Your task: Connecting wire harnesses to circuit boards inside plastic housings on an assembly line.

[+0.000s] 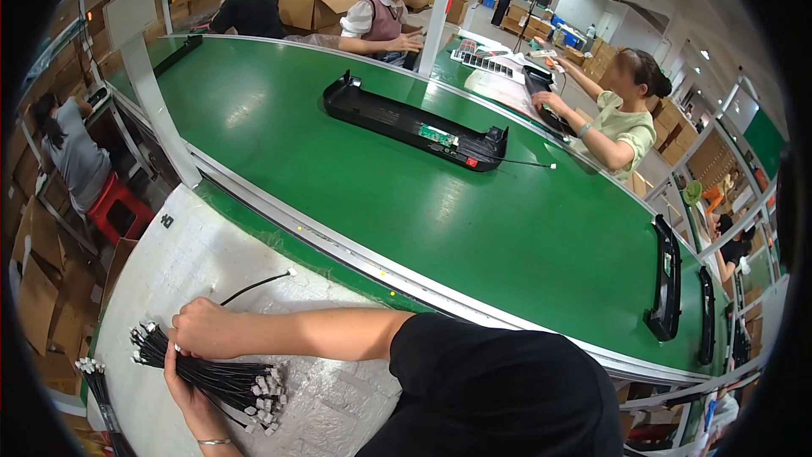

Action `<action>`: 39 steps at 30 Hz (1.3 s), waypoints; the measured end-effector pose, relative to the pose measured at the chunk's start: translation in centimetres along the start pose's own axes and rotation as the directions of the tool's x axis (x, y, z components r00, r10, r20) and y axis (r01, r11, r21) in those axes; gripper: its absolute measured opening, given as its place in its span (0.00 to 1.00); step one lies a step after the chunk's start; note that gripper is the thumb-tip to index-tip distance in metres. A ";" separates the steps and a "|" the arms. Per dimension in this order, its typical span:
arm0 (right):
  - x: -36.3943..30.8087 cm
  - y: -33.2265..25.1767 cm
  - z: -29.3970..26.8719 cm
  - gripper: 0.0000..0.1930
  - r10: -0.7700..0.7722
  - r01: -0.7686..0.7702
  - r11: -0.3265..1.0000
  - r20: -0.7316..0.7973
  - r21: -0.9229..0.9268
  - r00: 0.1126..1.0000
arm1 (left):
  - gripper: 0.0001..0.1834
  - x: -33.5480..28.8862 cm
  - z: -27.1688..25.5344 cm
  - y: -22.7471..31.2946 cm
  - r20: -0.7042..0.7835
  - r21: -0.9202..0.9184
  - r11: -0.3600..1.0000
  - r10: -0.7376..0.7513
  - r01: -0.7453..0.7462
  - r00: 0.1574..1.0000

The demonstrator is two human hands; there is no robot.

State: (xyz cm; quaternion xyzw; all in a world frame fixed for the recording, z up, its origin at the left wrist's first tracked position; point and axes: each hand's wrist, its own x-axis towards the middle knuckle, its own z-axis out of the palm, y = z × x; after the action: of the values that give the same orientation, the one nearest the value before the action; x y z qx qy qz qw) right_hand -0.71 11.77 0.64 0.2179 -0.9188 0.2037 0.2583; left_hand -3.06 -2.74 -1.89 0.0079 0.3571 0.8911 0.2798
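Treat cables (224,374) as light, bendy, probably slick; take mid-length, sparing likely fragile plugs (266,388); bunched over table (207,237), clamped in left grip (183,382), against right grip (208,328) (cannot tell whether pinching any)

A thick bundle of thin black cables with white connectors (227,377) lay slantwise over the white-covered desk (222,241), while one white-tipped black cable (253,285) curved out past its far side.
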 end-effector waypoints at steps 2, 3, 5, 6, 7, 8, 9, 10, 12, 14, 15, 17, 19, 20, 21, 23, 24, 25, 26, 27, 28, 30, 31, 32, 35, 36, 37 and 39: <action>0.0 -0.1 0.2 0.11 -0.013 0.013 1.000 0.002 0.004 1.000 | 0.07 -0.1 0.0 0.0 0.048 0.020 1.000 0.004 -0.005 0.999; 0.1 -0.2 0.2 0.10 -0.003 0.003 1.000 -0.020 -0.009 1.000 | 0.07 0.1 -0.1 0.1 0.098 0.014 1.000 0.005 -0.006 0.995; 0.0 -0.4 0.2 0.09 0.008 -0.009 1.000 -0.040 -0.022 0.999 | 0.07 -0.2 1.2 0.0 0.149 0.006 1.000 0.003 -0.004 0.989; -0.1 -0.5 0.2 0.09 0.030 -0.031 0.999 -0.024 -0.026 0.999 | 0.06 -0.6 2.0 -0.4 0.023 -0.008 1.000 0.024 -0.024 0.999; 0.1 -0.7 0.0 0.09 0.049 -0.049 0.998 -0.011 -0.030 0.999 | 0.06 -0.7 2.6 -0.4 -0.103 -0.018 0.999 0.047 -0.049 0.994; 0.2 -0.7 -0.3 0.09 0.047 -0.048 0.998 -0.011 -0.029 0.999 | 0.06 -0.5 1.7 -0.2 -0.103 -0.018 0.999 0.048 -0.051 0.993; 0.1 -0.7 -0.7 0.08 0.070 -0.068 0.996 0.041 -0.056 0.997 | 0.05 0.0 0.0 0.0 -0.097 -0.017 1.000 0.004 -0.006 0.995; -0.1 -0.6 -1.3 0.07 0.099 -0.091 0.992 0.092 -0.087 0.991 | 0.04 0.3 -0.4 0.1 -0.087 -0.017 0.999 -0.044 0.043 0.995; -0.3 1.0 1.2 0.07 0.131 -0.114 0.982 0.114 -0.150 0.985 | 0.04 0.7 -1.0 0.2 -0.128 -0.001 1.000 -0.020 0.020 0.992; -1.0 2.7 3.6 0.06 0.167 -0.136 0.966 0.130 -0.218 0.977 | 0.03 0.8 -1.0 0.1 -0.161 0.017 1.000 0.004 -0.002 0.987; -1.5 3.2 4.2 0.05 0.191 -0.190 0.966 -0.009 -0.177 0.981 | 0.03 0.8 -0.9 0.2 -0.144 0.012 1.000 0.002 -0.001 0.990; -1.3 3.6 4.5 0.05 0.212 -0.229 0.966 -0.144 -0.117 0.967 | 0.03 1.0 -1.2 0.4 -0.137 0.008 1.000 0.008 -0.007 0.990; -1.6 3.9 4.3 0.05 0.189 -0.196 0.978 -0.095 -0.066 0.977 | 0.04 0.8 -1.1 0.2 -0.143 0.006 1.000 0.002 -0.002 0.990; -1.6 3.9 4.3 0.05 0.191 -0.197 0.978 -0.095 -0.066 0.977 | 0.04 0.8 -0.9 0.1 -0.144 0.006 1.000 0.001 0.000 0.990; -1.6 3.8 4.3 0.05 0.174 -0.176 0.984 -0.086 -0.013 0.981 | 0.04 0.7 -0.6 0.1 -0.144 0.005 1.000 0.014 -0.013 0.989; -1.6 3.6 4.0 0.05 0.160 -0.157 0.987 -0.078 0.042 0.984 | 0.04 0.7 -0.6 0.0 -0.145 0.005 1.000 0.025 -0.024 0.989; -1.4 3.4 3.8 0.05 0.140 -0.137 0.989 -0.089 0.048 0.986 | 0.04 0.9 -0.8 0.0 -0.125 0.014 1.000 0.025 -0.024 0.992; -1.2 3.1 3.7 0.05 0.121 -0.116 0.992 -0.101 0.054 0.988 | 0.05 1.1 -1.0 0.1 -0.104 0.024 0.999 0.026 -0.024 0.994; -1.2 2.6 3.5 0.05 0.122 -0.117 0.992 -0.102 0.056 0.987 | 0.05 1.1 -1.3 0.0 -0.105 0.026 0.999 0.025 -0.023 0.994; -1.3 1.9 3.3 0.05 0.043 -0.035 0.998 -0.158 0.050 0.986 | 0.05 1.0 -1.7 -0.1 -0.083 -0.009 1.000 0.009 -0.010 0.997; -1.3 1.5 3.1 0.06 -0.039 0.047 0.998 -0.214 0.037 0.976 | 0.06 1.1 -1.7 -0.1 -0.057 -0.045 0.999 -0.004 0.002 0.998; -1.1 0.7 3.1 0.07 -0.080 0.075 0.997 -0.258 -0.027 0.963 | 0.07 1.2 -1.5 0.0 -0.084 -0.022 1.000 -0.006 0.005 0.996; -1.2 0.4 3.1 0.07 -0.119 0.097 0.991 -0.293 -0.087 0.949 | 0.08 0.8 -0.9 0.0 -0.118 -0.001 1.000 -0.012 0.012 0.993; -1.2 0.4 3.0 0.07 -0.116 0.096 0.992 -0.291 -0.085 0.950 | 0.08 0.5 -0.2 0.0 -0.121 -0.002 1.000 -0.015 0.014 0.993; -1.1 0.4 2.6 0.08 -0.118 0.103 0.992 -0.291 -0.068 0.949 | 0.09 0.1 1.0 -0.1 -0.158 0.033 0.998 -0.041 0.047 0.987; -1.3 0.3 2.4 0.08 -0.128 0.115 0.991 -0.295 -0.064 0.947 | 0.09 0.1 0.5 -0.2 -0.139 0.018 0.999 -0.042 0.045 0.989; -1.1 0.4 2.2 0.07 -0.143 0.129 0.990 -0.303 -0.064 0.942 | 0.09 0.4 0.1 -0.1 -0.115 0.005 0.999 -0.038 0.039 0.993; -1.0 0.7 2.2 0.07 -0.152 0.138 0.988 -0.313 -0.069 0.938 | 0.09 1.1 -0.8 -0.1 -0.093 0.006 0.999 -0.039 0.039 0.995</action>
State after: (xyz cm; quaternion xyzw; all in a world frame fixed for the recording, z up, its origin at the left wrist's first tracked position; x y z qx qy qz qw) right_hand -1.10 11.58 -1.84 0.2434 -0.8513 0.1952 0.4218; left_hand -4.11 -2.62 -2.69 -0.0392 0.3733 0.8835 0.2803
